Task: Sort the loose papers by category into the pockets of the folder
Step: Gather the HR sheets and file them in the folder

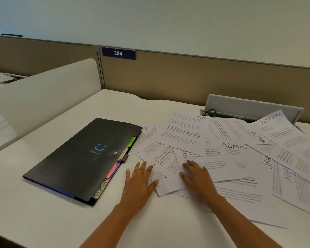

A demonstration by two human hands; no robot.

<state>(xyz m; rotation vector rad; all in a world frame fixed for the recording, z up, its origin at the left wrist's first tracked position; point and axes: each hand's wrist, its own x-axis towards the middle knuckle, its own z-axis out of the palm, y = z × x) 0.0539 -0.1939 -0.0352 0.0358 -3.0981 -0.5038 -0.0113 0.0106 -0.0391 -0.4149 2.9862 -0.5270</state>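
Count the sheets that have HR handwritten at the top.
2. The left HR sheet lies beside the folder's tabbed edge. The far HR sheet lies further back, to its right, on top of other sheets. More may be hidden underneath.

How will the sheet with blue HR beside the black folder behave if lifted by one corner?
The blue HR sheet looks thin and light, so it would probably droop. Overlapping papers lie on it, so they may slide along.

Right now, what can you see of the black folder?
The black folder lies closed and flat on the white desk, left of the loose papers. Matte plastic-looking cover, blue smiley logo, a snap. Coloured index tabs poke from its right edge; one reads SPORTS. Left hand and right hand are off it.
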